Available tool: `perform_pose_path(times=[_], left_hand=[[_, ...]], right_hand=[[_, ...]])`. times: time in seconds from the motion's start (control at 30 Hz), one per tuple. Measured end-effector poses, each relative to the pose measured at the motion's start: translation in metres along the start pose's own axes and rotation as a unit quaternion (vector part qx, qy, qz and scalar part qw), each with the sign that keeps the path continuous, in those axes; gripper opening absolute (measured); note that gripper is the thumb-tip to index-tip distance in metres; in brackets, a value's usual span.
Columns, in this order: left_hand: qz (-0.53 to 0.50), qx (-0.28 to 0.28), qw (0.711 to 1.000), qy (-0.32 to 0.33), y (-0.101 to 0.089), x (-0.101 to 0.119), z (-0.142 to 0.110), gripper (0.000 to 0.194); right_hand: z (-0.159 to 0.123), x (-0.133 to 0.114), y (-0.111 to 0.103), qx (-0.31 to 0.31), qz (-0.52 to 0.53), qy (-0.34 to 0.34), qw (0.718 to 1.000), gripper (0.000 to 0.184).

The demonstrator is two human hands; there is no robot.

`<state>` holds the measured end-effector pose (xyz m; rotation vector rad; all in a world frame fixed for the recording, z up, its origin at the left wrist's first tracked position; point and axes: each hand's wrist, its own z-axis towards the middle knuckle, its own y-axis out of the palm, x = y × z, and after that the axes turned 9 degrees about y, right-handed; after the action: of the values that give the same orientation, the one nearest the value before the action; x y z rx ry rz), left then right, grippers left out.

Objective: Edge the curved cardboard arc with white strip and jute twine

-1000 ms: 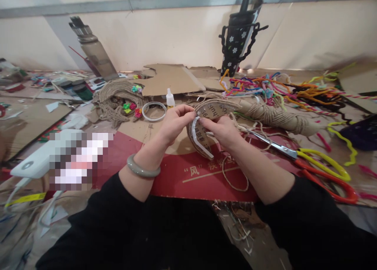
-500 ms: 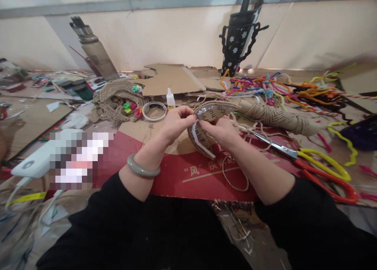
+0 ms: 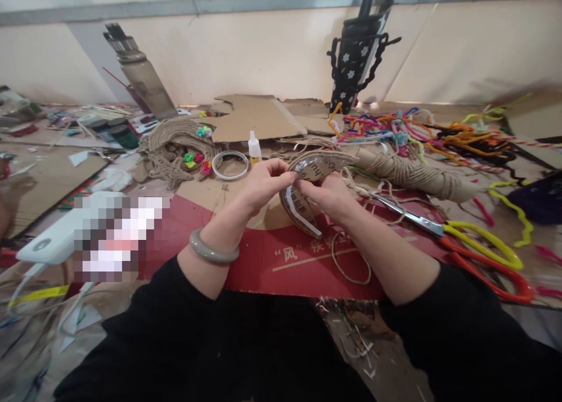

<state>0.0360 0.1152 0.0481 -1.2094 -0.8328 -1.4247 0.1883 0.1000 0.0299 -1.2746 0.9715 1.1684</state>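
Both hands hold a curved, crescent-like cardboard piece (image 3: pixel 302 211) with printed lettering and twine along its outer edge. My left hand (image 3: pixel 267 185) pinches it at the upper left, thumb and fingers together. From the right, my right hand (image 3: pixel 327 196) grips the inner side, its fingertips partly hidden behind the piece. A white strip (image 3: pixel 302 217) lies along the lower arm of the curve. Loose twine (image 3: pixel 351 273) loops down under my right wrist onto the red cardboard sheet (image 3: pixel 263 273). A white glue bottle (image 3: pixel 254 149) stands just beyond my left hand.
Scissors (image 3: pixel 432 226) with yellow and red handles lie at the right, near a twine-wound tube (image 3: pixel 417 174). Silver tape rings (image 3: pixel 230 165) and a twine-covered piece (image 3: pixel 175 141) sit at the left. A dark tumbler (image 3: pixel 351 62) and a grey bottle (image 3: pixel 147 77) stand behind.
My left hand has shifted very slightly to the right along the twine-edged cardboard. Both hands keep their hold; the surroundings look the same.
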Motion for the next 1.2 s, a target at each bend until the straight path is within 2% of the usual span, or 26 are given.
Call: perform_pose_path(times=[0.13, 0.3, 0.67, 0.83, 1.0, 1.2], left_hand=[[-0.053, 0.001, 0.999, -0.011, -0.0013, -0.0012, 0.0008, 0.02], [-0.048, -0.014, 0.998, -0.026, -0.0012, 0.0001, 0.0005, 0.016], [-0.114, 0.019, 0.993, -0.025, 0.0002, 0.0018, 0.0019, 0.016], [-0.119, 0.022, 0.992, -0.023, -0.0009, -0.0004, 0.0019, 0.021], [-0.097, -0.003, 0.995, -0.033, -0.0001, -0.0003, 0.0006, 0.018], [-0.119, 0.017, 0.992, -0.037, 0.0015, 0.0037, 0.0002, 0.013]], right_hand=[[-0.0019, -0.0023, -0.0001, -0.01, 0.077, 0.03, 0.997, 0.02], [-0.0027, -0.0056, -0.0016, 0.011, 0.142, 0.043, 0.989, 0.022], [-0.0031, -0.0093, -0.0017, -0.012, 0.157, 0.072, 0.985, 0.029], [-0.0023, -0.0085, -0.0024, -0.018, 0.171, 0.077, 0.982, 0.024], [0.0, -0.0055, -0.0029, -0.005, 0.189, 0.069, 0.98, 0.023], [0.0006, -0.0057, -0.0034, -0.032, 0.176, 0.064, 0.982, 0.017]])
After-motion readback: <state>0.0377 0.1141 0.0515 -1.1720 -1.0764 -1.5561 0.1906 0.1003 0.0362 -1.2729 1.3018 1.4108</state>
